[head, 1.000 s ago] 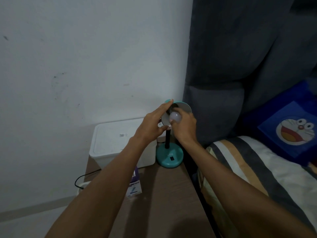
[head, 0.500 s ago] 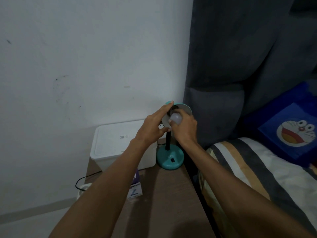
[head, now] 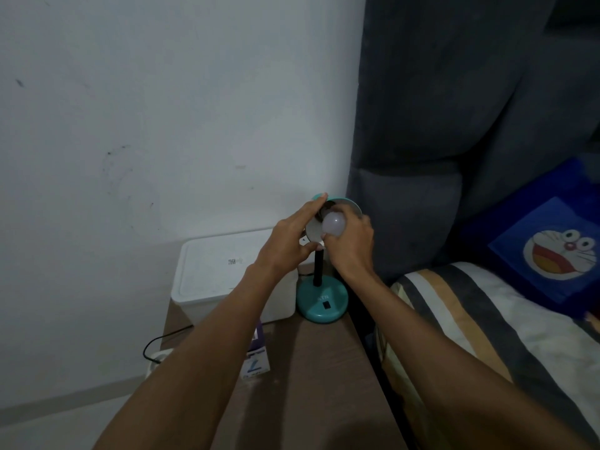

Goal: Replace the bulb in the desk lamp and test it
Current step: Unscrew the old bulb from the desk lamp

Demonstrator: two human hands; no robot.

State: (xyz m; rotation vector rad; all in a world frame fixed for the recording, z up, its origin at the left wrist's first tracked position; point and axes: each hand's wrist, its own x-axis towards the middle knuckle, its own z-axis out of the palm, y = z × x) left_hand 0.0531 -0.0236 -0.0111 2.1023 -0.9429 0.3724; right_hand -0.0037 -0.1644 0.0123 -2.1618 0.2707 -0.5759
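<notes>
Right now, head view only: both hands are working at the lamp shade (head: 352,207), which is facing up twd the camera at the top of a black stem (head: 318,266). Left hand (head: 289,241) is bracing the shade w/ fingers stretched along its left rim and thumb tucking under the lower edge, so its grip is closing on the shade. Right hand (head: 352,243) is wrapping around the white bulb (head: 333,224), grip narrow and holding it by the lower part; the bulb's round end is pointing at the camera and sitting right at the mouth of the shade. Can't tell whether its base is in the socket, since fingers are hiding that bit. Bulb isn't glowing.

Teal lamp base (head: 323,300) is standing on the brown desk (head: 308,384) at the back right corner, w/ a small dark switch on its top. White lidded box (head: 224,274) is sitting just beside the base on the left, against the wall. Small purple-and-white carton (head: 256,365) is lying near the desk's left edge, partly under the left forearm. Black cable (head: 162,344) is looping off the desk's left side. Striped bedding (head: 470,319) and a blue cartoon cushion (head: 552,251) are lying to the right.
</notes>
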